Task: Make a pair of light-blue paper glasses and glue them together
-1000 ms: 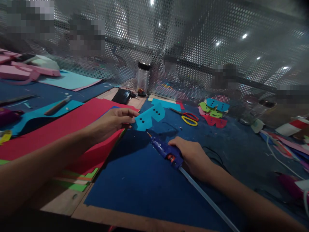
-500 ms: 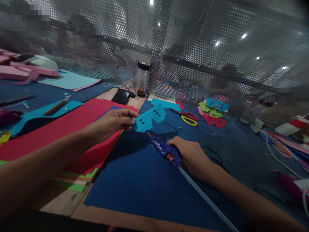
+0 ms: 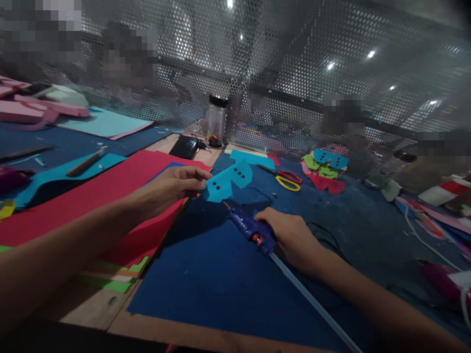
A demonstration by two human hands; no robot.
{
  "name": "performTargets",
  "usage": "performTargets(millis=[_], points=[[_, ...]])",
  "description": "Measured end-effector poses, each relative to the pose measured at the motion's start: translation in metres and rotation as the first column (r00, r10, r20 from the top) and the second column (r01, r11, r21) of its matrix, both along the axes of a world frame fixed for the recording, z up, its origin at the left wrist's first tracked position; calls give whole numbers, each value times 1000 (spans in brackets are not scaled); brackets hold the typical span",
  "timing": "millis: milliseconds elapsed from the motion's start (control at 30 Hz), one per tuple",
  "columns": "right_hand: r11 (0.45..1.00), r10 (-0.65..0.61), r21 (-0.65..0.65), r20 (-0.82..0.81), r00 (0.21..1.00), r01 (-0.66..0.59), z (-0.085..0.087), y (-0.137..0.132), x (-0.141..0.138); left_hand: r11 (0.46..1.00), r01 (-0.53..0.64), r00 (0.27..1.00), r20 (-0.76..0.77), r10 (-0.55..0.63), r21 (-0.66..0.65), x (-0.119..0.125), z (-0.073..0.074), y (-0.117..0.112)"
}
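My left hand pinches the left end of a light blue paper cutout, shaped like a pair of glasses and dotted with small black diamonds. The cutout is held above the dark blue work surface. Wrapped round the handle of a purple-blue glue gun is my right hand. The gun's nozzle points up and left, close to the cutout's lower edge; whether they touch, I cannot tell. A long translucent glue stick sticks out of the gun's back.
Scissors with red and yellow handles lie beyond the gun. Right of them are more cutouts in several colours. Red sheets are stacked under my left arm. A clear jar stands by the perforated metal screen. Cables lie at right.
Almost nothing differs. Both hands keep their places, with the cutout and the glue gun still held; the view has shifted very slightly.
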State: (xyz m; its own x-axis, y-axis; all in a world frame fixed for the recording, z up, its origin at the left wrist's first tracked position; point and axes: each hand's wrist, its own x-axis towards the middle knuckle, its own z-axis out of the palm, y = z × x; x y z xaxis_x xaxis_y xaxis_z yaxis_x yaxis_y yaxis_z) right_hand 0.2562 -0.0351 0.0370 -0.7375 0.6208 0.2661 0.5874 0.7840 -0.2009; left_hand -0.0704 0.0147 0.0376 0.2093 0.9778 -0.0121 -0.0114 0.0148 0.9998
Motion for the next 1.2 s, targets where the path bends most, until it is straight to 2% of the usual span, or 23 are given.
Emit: performTargets(millis=[333, 600, 1033, 1200], points=[[1000, -6, 8, 19, 1000, 5, -1, 0, 1, 999, -37, 999, 1, 37, -2, 0, 0, 0], [1000, -15, 5, 12, 1000, 15, 0, -1, -1, 1000, -5, 1000, 11, 5, -5, 1, 0, 1], [1000, -5, 15, -1, 1000, 5, -2, 0, 1, 1000, -13, 998, -61, 15, 29, -1, -2, 0], [999, 10, 35, -8, 1000, -10, -1, 0, 1, 1000, -16, 1000, -19, 17, 16, 0, -2, 1]])
